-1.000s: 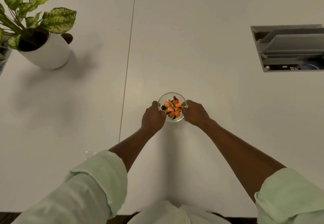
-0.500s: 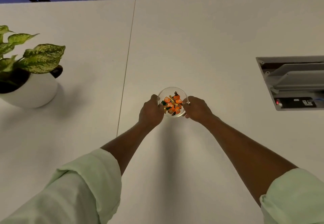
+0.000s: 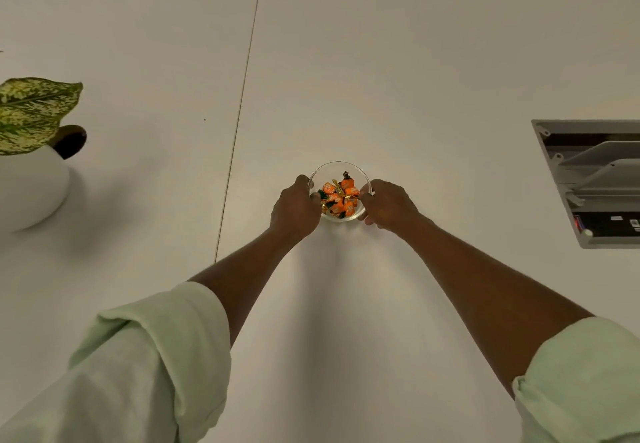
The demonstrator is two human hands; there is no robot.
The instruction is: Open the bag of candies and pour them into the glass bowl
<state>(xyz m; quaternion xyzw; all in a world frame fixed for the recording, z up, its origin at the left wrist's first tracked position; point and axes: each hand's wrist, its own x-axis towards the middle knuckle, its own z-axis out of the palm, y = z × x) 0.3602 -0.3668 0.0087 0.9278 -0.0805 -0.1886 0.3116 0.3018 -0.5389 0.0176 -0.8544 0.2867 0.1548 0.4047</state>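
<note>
Since the earlier frame, view tilts up: potted plant [image 3: 31, 151] slides to left edge, glass bowl [image 3: 340, 169] stays mid-frame on white table [image 3: 415, 61]. Bowl holds orange wrapped candies [image 3: 339, 196]. Left hand [image 3: 294, 208] and right hand [image 3: 389, 205] clasp its sides. Open cable hatch [image 3: 588, 182] at right edge.
</note>
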